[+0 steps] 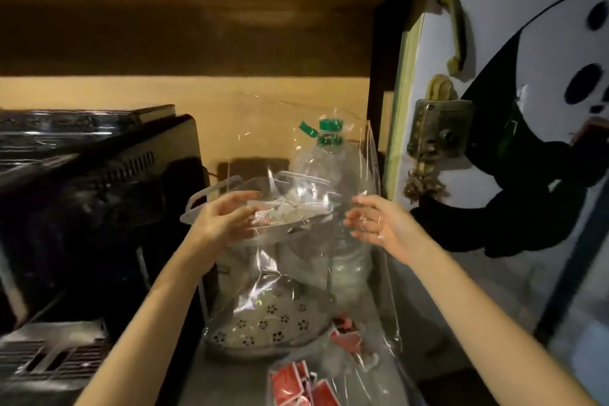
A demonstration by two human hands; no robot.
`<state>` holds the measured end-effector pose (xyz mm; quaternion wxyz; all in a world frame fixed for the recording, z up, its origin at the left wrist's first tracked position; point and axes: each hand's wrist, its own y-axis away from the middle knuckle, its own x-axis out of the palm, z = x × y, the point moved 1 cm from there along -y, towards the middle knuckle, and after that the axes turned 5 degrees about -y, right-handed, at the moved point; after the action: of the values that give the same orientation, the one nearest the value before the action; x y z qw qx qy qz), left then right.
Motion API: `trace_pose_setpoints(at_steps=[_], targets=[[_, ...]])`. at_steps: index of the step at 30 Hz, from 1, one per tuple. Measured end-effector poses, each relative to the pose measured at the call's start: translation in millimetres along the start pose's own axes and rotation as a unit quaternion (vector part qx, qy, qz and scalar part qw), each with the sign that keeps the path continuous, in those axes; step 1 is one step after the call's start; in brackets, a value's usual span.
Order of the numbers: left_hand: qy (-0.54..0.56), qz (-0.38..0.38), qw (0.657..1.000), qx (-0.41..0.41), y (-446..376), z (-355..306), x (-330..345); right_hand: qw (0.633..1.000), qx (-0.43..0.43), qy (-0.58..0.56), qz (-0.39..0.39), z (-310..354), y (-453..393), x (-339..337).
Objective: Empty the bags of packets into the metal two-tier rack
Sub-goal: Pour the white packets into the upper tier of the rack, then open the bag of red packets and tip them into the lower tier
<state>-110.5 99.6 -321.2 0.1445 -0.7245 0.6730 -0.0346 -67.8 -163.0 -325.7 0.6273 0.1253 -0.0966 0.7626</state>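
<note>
While the clear bag (296, 155) hangs upright over the metal two-tier rack (263, 316), the left hand (220, 217) pinches its near edge with closed fingers (244, 208); the right hand (379, 224) lies open-fingered against its right side. Red packets (296, 382) lie on the bench (230, 382) below.

Two bare arms come up from the bottom of the frame, one from the lower left and one from the lower right. No sleeves show on them, and both are bare from the bottom edge up to the wrists. The left hand (224, 219) sits left of the middle and the right hand (379, 224) sits right of the middle, and I can see no rings, watch or gloves on them.
</note>
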Motion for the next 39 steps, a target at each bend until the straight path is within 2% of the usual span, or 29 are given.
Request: trace_pose_setpoints(at_steps=[2, 6, 11, 16, 21, 23, 24, 26, 28, 30, 31, 35, 37, 39], targets=[[-0.013, 0.011, 1.0, -0.007, 21.1, 14.7, 2.6, 1.0, 0.008, -0.014, 0.009, -23.2, 15.2, -9.4], [-0.023, 0.059, 0.995, -0.08, 58.6, 58.9, 2.5, 0.999, 0.034, -0.001, 0.033, -71.5, 43.2, -21.3], [0.012, 0.07, 0.981, -0.179, 115.8, 127.1, 3.3, 0.98, 0.148, 0.102, 0.088, -136.7, 64.4, -32.8], [-0.01, 0.011, 0.957, -0.291, 155.9, 189.6, -10.6, 0.95, 0.219, 0.208, 0.077, -191.4, 72.6, -28.0], [-0.005, -0.084, 0.933, -0.349, 165.4, 215.8, -16.1, 0.942, 0.198, 0.27, -0.015, -238.1, 66.7, -8.6], [-0.011, -0.119, 0.934, -0.338, 160.6, 221.5, -19.7, 0.945, 0.207, 0.249, -0.051, -250.3, 63.2, 1.2], [-0.061, -0.122, 0.937, -0.322, 157.6, 222.1, -20.3, 0.947, 0.217, 0.229, -0.065, -255.7, 61.0, 6.2], [-0.228, -0.113, 0.929, -0.268, 153.7, 223.5, -18.9, 0.949, 0.226, 0.198, -0.094, -264.9, 55.9, 15.1], [-0.382, -0.1, 0.901, -0.182, 155.2, 221.9, -9.1, 0.948, 0.217, 0.199, -0.122, -271.1, 51.4, 23.1], [-0.513, -0.059, 0.847, -0.126, 158.0, 225.8, 2.3, 0.944, 0.185, 0.241, -0.13, -276.5, 46.0, 31.3], [-0.545, -0.026, 0.83, -0.112, 159.4, 229.6, 8.9, 0.943, 0.17, 0.254, -0.129, -278.2, 44.6, 36.0], [-0.538, 0.136, 0.825, -0.109, 168.1, 249.1, 30.3, 0.943, 0.167, 0.268, -0.104, -288.0, 40.5, 49.9], [-0.548, 0.176, 0.81, -0.116, 174.2, 256.3, 34.4, 0.948, 0.154, 0.26, -0.094, -287.7, 40.1, 50.2], [-0.563, 0.185, 0.796, -0.122, 178.2, 262.5, 36.5, 0.95, 0.139, 0.26, -0.105, -282.0, 40.0, 46.0]])
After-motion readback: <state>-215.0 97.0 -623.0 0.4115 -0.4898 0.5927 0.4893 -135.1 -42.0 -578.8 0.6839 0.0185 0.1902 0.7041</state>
